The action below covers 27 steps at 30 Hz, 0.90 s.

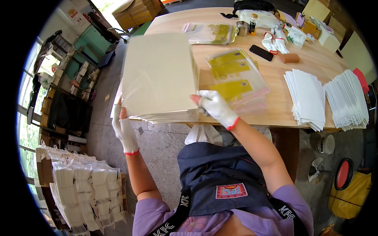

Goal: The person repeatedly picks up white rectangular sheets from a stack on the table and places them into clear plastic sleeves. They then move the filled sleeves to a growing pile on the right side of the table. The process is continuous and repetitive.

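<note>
A tall stack of cream sheets in clear plastic sleeves (pixel 157 70) stands at the left front of the table. Both my hands wear white gloves with red cuffs and bare fingertips. My left hand (pixel 125 131) pinches the near left corner of the uppermost sleeved sheet, thumb toward the front. At the near right side, my right hand (pixel 215 107) is closed on that sheet's edge, its fingertips partly hidden. Beside the stack, to the right, lie flat clear plastic bags with yellow-green print (pixel 232 74).
More printed bags (pixel 208 33) lie behind. White folded sheets (pixel 306 98) and a fanned white pile (pixel 346 100) occupy the table's right. A phone (pixel 261 52), brown cylinder (pixel 289 58), spare gloves (pixel 275 43), metal tin (pixel 242 28) and jar (pixel 252 24) sit farther back. Wrapped bundles (pixel 84 188) stand on the floor left.
</note>
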Each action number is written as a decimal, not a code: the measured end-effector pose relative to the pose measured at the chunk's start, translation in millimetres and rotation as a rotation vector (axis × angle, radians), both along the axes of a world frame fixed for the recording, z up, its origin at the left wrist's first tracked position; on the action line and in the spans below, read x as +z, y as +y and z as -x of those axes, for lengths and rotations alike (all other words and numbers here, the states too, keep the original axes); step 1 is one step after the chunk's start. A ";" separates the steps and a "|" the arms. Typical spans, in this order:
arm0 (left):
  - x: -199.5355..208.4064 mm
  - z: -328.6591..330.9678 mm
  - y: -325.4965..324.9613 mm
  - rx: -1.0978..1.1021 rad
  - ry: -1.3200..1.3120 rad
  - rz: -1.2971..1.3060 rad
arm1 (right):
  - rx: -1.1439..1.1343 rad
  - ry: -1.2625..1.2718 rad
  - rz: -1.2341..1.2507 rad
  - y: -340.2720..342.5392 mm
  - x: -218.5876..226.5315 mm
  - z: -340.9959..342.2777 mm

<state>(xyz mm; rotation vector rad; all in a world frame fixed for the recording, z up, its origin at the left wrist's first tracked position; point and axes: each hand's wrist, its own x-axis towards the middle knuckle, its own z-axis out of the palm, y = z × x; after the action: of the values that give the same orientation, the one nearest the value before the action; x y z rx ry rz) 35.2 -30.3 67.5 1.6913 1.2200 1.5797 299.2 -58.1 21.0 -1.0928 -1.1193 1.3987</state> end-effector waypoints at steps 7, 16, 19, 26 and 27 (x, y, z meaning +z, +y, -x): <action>-111.3 15.0 17.5 0.378 0.014 0.014 | 0.027 0.106 0.060 -13.1 -27.1 -24.8; -194.6 -142.8 -96.2 -0.370 0.883 -0.124 | -0.901 -1.596 0.103 -167.3 -86.2 -258.5; -187.8 -196.9 -84.1 -0.501 0.904 -0.184 | -0.753 -1.743 0.337 -186.6 -91.2 -299.3; -193.4 -263.7 5.0 -0.469 1.075 -0.346 | -0.663 -1.852 0.087 -202.7 -108.9 -328.6; -194.4 -266.2 17.5 -0.405 1.063 -0.351 | -0.668 -1.855 0.035 -202.0 -102.9 -325.8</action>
<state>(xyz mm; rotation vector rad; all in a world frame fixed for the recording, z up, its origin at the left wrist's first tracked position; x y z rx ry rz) 301.3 -12.8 -126.9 2.9510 0.9038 0.6134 625.0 -260.1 -82.0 -2.5312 -1.5358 -0.5093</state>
